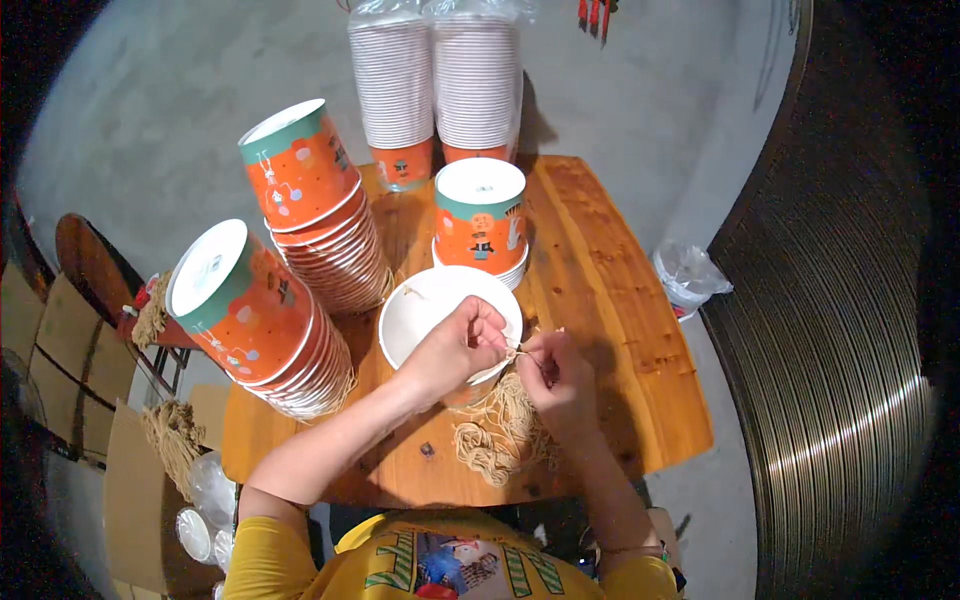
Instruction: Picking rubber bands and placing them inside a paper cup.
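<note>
At frame centre, on the wooden table (645,400): one white-lined bucket (415,325) is standing mouth up; left hand (465,342) and right hand (562,385) are working at its lower-right rim, fingers of both pinching cream string (512,353). Lower centre: one string heap (493,440) is lying loose. Left: orange bucket stacks (255,320) are standing inverted.

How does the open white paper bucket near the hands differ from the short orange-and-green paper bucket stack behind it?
The white paper bucket opens upward, showing its inside; the orange-and-green stack is upside down, closed white base on top. The left hand and right hand pinch beige string beside the bucket's rim; no hand touches the stack. Both have round white rims.
</note>
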Demonstrator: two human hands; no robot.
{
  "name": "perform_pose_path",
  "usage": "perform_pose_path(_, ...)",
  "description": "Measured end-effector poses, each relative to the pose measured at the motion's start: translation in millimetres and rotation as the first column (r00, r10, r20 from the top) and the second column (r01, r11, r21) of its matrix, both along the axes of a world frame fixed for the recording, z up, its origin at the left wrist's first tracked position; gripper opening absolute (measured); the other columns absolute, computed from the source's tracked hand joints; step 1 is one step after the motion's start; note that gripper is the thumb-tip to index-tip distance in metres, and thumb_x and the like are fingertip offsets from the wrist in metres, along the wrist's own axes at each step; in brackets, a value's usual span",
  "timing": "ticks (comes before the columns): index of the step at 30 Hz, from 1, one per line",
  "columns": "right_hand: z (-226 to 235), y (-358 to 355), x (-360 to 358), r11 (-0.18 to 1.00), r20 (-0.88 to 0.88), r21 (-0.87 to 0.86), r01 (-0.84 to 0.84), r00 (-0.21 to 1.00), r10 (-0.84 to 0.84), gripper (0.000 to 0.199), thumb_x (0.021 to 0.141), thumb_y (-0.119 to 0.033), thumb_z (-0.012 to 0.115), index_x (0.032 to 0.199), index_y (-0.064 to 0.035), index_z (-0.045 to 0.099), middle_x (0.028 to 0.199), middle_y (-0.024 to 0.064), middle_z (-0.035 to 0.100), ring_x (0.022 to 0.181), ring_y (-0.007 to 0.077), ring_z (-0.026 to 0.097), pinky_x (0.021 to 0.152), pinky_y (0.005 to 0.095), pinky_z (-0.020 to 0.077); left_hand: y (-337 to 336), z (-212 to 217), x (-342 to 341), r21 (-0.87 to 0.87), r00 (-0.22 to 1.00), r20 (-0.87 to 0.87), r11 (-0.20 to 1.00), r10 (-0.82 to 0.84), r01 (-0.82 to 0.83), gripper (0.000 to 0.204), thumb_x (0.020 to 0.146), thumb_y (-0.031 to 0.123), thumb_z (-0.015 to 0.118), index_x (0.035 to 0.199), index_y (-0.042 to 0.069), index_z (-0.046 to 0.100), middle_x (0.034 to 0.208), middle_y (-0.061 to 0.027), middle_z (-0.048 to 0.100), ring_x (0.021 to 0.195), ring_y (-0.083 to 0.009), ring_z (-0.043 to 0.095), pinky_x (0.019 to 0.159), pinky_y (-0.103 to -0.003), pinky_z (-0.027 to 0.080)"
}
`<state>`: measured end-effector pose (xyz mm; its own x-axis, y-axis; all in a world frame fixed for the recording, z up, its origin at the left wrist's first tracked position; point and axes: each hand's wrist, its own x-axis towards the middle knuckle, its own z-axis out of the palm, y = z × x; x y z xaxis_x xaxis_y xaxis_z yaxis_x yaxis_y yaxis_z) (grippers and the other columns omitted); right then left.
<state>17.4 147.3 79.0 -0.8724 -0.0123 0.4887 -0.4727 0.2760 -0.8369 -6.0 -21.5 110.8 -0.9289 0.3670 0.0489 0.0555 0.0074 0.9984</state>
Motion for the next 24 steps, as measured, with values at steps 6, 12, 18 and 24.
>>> perform_pose_path(6, -5, -1, 0, 0.994, -0.07, 0.101, 0.03, 0.997, -0.023, 0.008, 0.078, 0.002, 0.062, 0.081, -0.0047, 0.057, 0.06, -0.0058, 0.044, 0.052, 0.0017, 0.037, 0.047, 0.0188, 0.0311, 1, 0, 1, -0.021, 1.0, -0.003, 1.0, -0.017, 0.017, 0.027, 0.08, -0.004, 0.057, 0.102, 0.002, 0.045, 0.084, -0.0018, 0.053, 0.079, -0.008, 0.051, 0.074, -0.021, 0.044)
perform_pose_path(12, -3, 0, 1, 0.988, -0.08, 0.128, 0.081, 0.994, -0.071, 0.012, 0.076, -0.004, 0.065, 0.085, -0.0095, 0.058, 0.062, 0.0025, 0.054, 0.049, 0.0103, 0.051, 0.045, 0.0265, 0.0422, 5, 3, 8, -0.199, 0.976, -0.213, 0.976, 0.048, -0.091, 0.026, 0.08, -0.001, 0.058, 0.102, 0.003, 0.045, 0.082, -0.0012, 0.053, 0.074, -0.0075, 0.051, 0.067, -0.021, 0.044)
perform_pose_path(18, -5, -2, 2, 0.983, -0.175, 0.132, 0.126, 0.979, -0.102, 0.016, 0.075, -0.003, 0.066, 0.086, -0.0103, 0.056, 0.059, 0.0007, 0.051, 0.047, 0.0091, 0.048, 0.043, 0.0253, 0.0411, 6, 6, 11, -0.246, 0.961, -0.27, 0.96, 0.063, -0.132, 0.025, 0.081, 0.0, 0.058, 0.101, 0.003, 0.045, 0.079, -0.0015, 0.054, 0.069, -0.0082, 0.052, 0.064, -0.023, 0.045)
perform_pose_path(24, -3, -5, 5, 0.992, -0.041, 0.098, 0.084, 0.996, -0.08, 0.013, 0.076, 0.001, 0.065, 0.085, -0.0058, 0.059, 0.062, -0.0041, 0.046, 0.053, 0.0025, 0.038, 0.048, 0.0194, 0.0351, 9, 11, 17, -0.291, 0.93, -0.365, 0.944, 0.043, -0.157, 0.023, 0.082, 0.001, 0.057, 0.101, 0.003, 0.044, 0.077, -0.0048, 0.054, 0.067, -0.0137, 0.055, 0.065, -0.027, 0.046)
